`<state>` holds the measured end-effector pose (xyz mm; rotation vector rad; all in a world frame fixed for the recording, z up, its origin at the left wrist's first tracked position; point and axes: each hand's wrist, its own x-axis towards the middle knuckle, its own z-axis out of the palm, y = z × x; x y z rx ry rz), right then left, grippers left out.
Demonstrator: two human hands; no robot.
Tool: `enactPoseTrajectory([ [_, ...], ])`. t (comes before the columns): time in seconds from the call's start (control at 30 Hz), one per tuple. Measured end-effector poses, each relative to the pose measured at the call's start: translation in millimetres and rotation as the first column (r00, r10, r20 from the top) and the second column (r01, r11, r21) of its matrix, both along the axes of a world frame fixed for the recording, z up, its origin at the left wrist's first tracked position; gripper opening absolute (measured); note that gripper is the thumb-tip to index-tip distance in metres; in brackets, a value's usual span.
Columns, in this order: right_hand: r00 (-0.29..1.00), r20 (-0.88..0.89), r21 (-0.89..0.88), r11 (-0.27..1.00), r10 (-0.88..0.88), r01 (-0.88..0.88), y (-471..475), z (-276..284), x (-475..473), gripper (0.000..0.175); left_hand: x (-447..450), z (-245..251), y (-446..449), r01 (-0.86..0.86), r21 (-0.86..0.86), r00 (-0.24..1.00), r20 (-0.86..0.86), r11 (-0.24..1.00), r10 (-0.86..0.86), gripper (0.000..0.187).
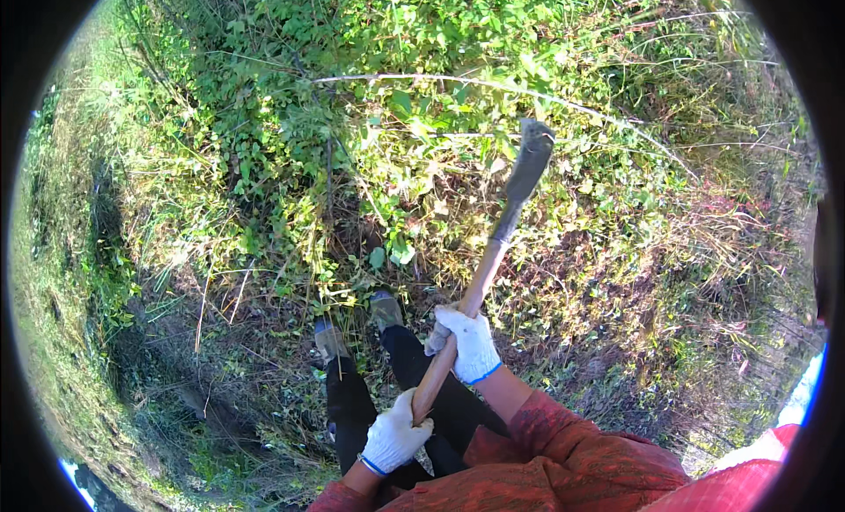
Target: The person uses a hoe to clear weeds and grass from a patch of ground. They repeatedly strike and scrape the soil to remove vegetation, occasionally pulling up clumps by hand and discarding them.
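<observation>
A long-handled billhook (530, 161) slants up and away from me, its dark blade raised in front of the undergrowth with the hooked tip at the upper end. Its wooden handle (483, 279) runs down between my legs and my body. My left hand (394, 436), in a white knitted work glove with a blue cuff edge, is closed round the butt end of the handle. Higher up the handle, my right hand (470, 345) grips it in a matching glove. Green leafy vines (422, 126) lie beyond the blade.
A pale arched stem (502, 86) crosses the greenery behind the blade. My shoes (386, 308) stand among weeds and dry litter at the lower middle. Dry grass (719, 228) tangles at the right. Thin dry stalks (203, 307) stick up left of my feet.
</observation>
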<state>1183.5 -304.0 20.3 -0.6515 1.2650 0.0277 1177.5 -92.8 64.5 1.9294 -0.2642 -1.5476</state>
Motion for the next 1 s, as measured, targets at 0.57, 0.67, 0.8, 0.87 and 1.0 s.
enactPoseTrajectory([
  [0.57,0.437,0.296,0.510,0.247,0.849,-0.824,349,-60,108,0.030,-8,48,150,-0.908,0.409,0.131,0.073,0.090,0.989,0.047],
  [0.67,0.548,0.295,0.576,0.312,0.783,-0.756,360,-41,85,0.031,-32,66,178,-0.879,0.473,0.121,0.095,0.062,0.988,0.051],
  [0.8,0.852,0.096,0.577,0.669,0.514,-0.469,317,-60,67,0.028,-43,85,221,-0.510,0.644,0.792,0.092,0.570,0.604,0.064],
  [0.87,0.976,0.045,0.588,0.784,0.215,-0.200,250,-101,63,0.014,-18,100,217,-0.300,0.605,0.875,-0.135,0.738,0.465,0.070],
  [1.0,0.988,-0.146,0.282,0.959,0.052,-0.008,120,-52,41,0.014,20,56,200,0.059,0.264,0.979,-0.204,0.963,-0.004,0.073],
])
